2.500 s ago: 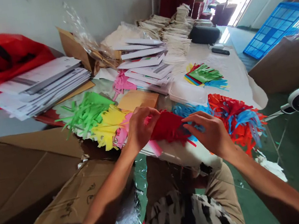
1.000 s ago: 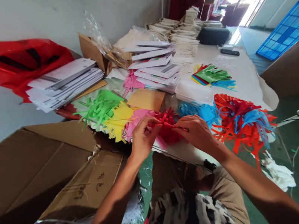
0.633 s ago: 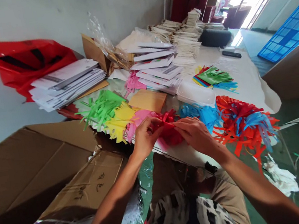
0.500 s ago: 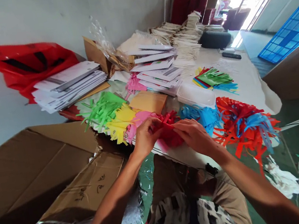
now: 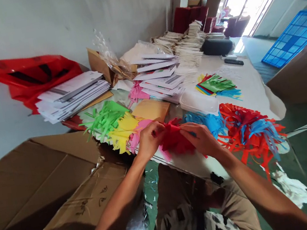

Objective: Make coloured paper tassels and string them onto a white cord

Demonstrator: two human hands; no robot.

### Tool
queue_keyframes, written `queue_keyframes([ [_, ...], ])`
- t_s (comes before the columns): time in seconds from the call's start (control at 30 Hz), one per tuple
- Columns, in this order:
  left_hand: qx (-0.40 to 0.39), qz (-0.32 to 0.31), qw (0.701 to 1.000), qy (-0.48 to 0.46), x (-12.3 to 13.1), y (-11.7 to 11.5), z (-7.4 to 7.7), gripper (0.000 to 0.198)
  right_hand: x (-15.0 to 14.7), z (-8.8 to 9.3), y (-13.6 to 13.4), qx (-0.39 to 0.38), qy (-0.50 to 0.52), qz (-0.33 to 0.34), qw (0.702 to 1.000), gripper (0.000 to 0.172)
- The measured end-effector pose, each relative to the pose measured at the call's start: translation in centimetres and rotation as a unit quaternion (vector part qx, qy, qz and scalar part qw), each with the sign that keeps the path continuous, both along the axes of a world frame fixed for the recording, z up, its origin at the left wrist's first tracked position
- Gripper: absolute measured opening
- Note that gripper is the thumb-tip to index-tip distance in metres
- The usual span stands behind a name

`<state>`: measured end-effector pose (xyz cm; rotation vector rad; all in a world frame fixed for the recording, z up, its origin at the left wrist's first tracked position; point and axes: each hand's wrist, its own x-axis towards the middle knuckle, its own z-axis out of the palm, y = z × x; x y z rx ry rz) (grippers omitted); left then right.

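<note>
Red fringed paper point(image 5: 176, 140) spans sideways between left hand point(image 5: 149, 138) and right hand point(image 5: 203, 138), each grip pinching its upper edge.

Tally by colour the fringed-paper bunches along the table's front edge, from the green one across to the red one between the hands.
Green bunch: 1
Yellow bunch: 1
Pink bunch: 1
Red bunch, between left hand and right hand: 1
Total: 4
</note>
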<state>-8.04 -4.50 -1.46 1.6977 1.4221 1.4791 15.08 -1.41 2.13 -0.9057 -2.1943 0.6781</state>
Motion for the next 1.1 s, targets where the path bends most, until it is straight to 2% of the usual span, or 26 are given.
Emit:
queue_keyframes([
  [0.1, 0.004, 0.028, 1.000, 0.004, -0.4, 0.3, 0.6, 0.014, 0.4, 0.2, 0.2, -0.004, 0.005, -0.010, 1.000, 0.028],
  [0.23, 0.046, -0.013, 0.998, 0.043, -0.3, 0.7, 1.2, 0.026, 0.3, 0.1, 0.3, -0.012, 0.006, 0.000, 1.000, 0.028],
  [0.3, 0.063, -0.026, 0.997, 0.047, -0.2, 1.0, 1.0, 0.018, 0.1, 0.1, 0.4, -0.018, 0.010, 0.001, 1.000, 0.028],
  [0.43, 0.072, -0.009, 0.997, 0.027, -0.4, 1.5, 0.9, 0.017, 0.7, 0.4, 0.4, -0.016, 0.018, -0.013, 1.000, 0.028],
  [0.6, 0.077, -0.014, 0.997, 0.004, -0.4, 1.5, 2.0, 0.012, 1.8, 0.6, 0.4, -0.017, 0.031, -0.031, 0.999, 0.030],
  [0.67, 0.080, -0.034, 0.996, 0.015, -0.1, 1.6, 2.1, 0.017, 1.4, 0.4, 0.4, -0.023, 0.035, -0.023, 0.999, 0.030],
  [0.83, 0.075, -0.047, 0.996, 0.008, 0.6, 1.9, 1.3, 0.020, 0.5, -0.3, 0.2, -0.032, 0.041, 0.011, 0.999, 0.030],
  [0.97, 0.078, -0.050, 0.996, -0.009, 0.3, 1.9, 0.9, 0.025, 0.9, -0.4, 0.3, -0.036, 0.039, 0.002, 0.999, 0.030],
  [1.1, 0.082, -0.004, 0.997, -0.012, -0.1, 1.9, 1.0, 0.027, 1.5, -0.6, 0.4, -0.040, 0.049, -0.020, 0.998, 0.031],
])
